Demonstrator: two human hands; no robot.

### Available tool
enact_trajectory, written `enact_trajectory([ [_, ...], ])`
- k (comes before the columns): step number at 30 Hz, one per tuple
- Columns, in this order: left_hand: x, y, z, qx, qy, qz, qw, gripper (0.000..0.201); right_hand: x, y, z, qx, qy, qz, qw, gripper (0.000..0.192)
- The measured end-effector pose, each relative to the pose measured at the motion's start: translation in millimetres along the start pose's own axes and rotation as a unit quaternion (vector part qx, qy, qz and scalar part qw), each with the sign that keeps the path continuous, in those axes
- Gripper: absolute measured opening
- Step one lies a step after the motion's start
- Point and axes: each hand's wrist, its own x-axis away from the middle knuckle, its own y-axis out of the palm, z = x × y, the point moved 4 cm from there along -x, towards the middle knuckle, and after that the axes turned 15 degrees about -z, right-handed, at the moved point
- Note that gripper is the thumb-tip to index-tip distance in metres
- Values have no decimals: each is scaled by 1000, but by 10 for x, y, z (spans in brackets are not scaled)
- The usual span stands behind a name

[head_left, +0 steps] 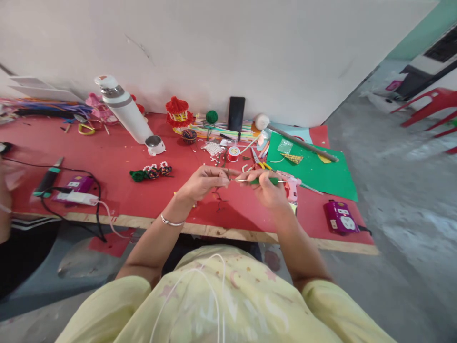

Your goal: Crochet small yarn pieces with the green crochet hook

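Both hands raised just above the red desk (117,157), close together near its front edge. Right hand (266,188) clamped around a green-handled crochet hook (262,181), metal shaft pointing left toward the other hand. Left hand (203,181) with fingers pinched together at the hook's tip, on something too small to make out; thin dark thread (218,200) dangling below onto the desk. Silver bangle (172,222) on the left wrist. Beyond the hands, a spool of red thread (233,153), a scatter of white beads (213,149), and scissors (257,159) just beside a green paper sheet (321,174). Long stick (303,143) lying across that sheet's far edge. Farther left, a white flask (123,112) tipped over with its cap (155,145) resting beside it, and a small beaded braid in green, red and white (152,172). Black phone (236,113) propped upright against the wall, green yarn ball (211,116) near it. Purple power strip (341,216) at the desk's right front corner, another purple one (76,183) with cables at the left.
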Motion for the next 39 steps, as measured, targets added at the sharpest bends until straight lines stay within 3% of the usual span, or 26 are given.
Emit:
enact_trajectory([
  [2,-33,80,34,-112,51,55,991,20,22,82,134,4,-11,92,996,47],
  [5,-63,159,-1,-302,84,149,938,21,66,208,155,131,-54,178,974,33],
  [7,-81,179,-73,-372,80,162,911,18,75,260,103,229,-80,162,957,24],
  [11,-78,169,-121,-403,93,168,895,14,98,232,45,367,-116,101,918,19],
  [14,-73,166,-79,-360,88,164,914,20,123,189,41,401,-148,99,899,22],
  [16,-82,178,-58,-332,79,143,929,23,116,187,47,396,-155,86,901,23],
  [19,-82,187,-45,-342,71,149,925,22,93,187,61,401,-133,83,903,20],
  [21,-74,184,-51,-326,69,172,927,20,97,201,69,432,-135,92,887,20],
  [24,-72,186,-67,-207,63,165,962,24,127,228,80,456,-173,106,867,25],
  [28,-63,144,-76,-27,19,102,994,28,116,188,53,380,-173,92,904,22],
  [32,-6,20,-109,38,-36,72,996,26,54,109,-71,276,-117,26,954,20],
  [39,26,-52,-92,82,-55,43,994,23,49,51,-306,236,-59,-110,964,17],
])
